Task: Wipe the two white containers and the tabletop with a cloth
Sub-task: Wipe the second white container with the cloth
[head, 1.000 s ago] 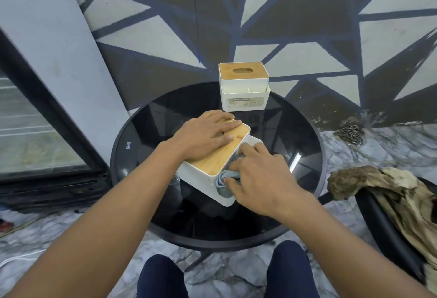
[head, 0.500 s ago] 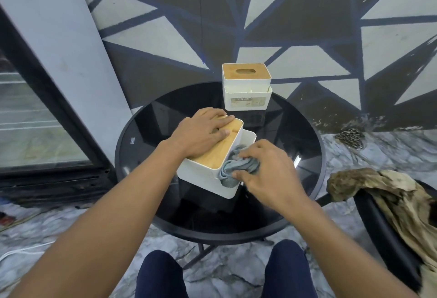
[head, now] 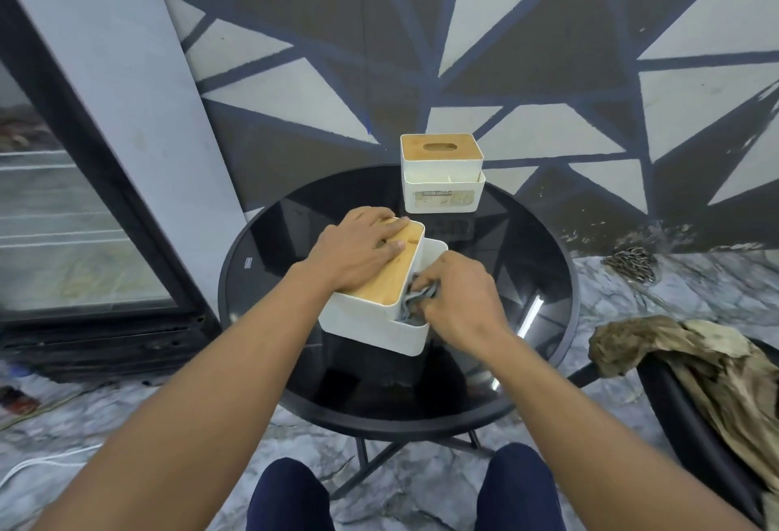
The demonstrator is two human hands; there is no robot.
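A white container with a wooden lid (head: 371, 326) stands near the middle of the round black glass tabletop (head: 527, 277). My left hand (head: 358, 250) lies flat on its lid and holds it down. My right hand (head: 457, 298) is closed on a grey-blue cloth (head: 415, 305) pushed into the container's open side compartment. A second white container (head: 441, 176), also with a wooden lid, stands at the table's far edge, untouched.
A dark chair (head: 691, 416) with a crumpled brown fabric (head: 683, 357) over it stands at the right of the table. A glass door with a black frame (head: 84, 201) is at the left. My knees (head: 286, 497) are under the near table edge.
My right hand has drawn the cloth along the side compartment, from its near end to farther in. My left hand stays on the lid.
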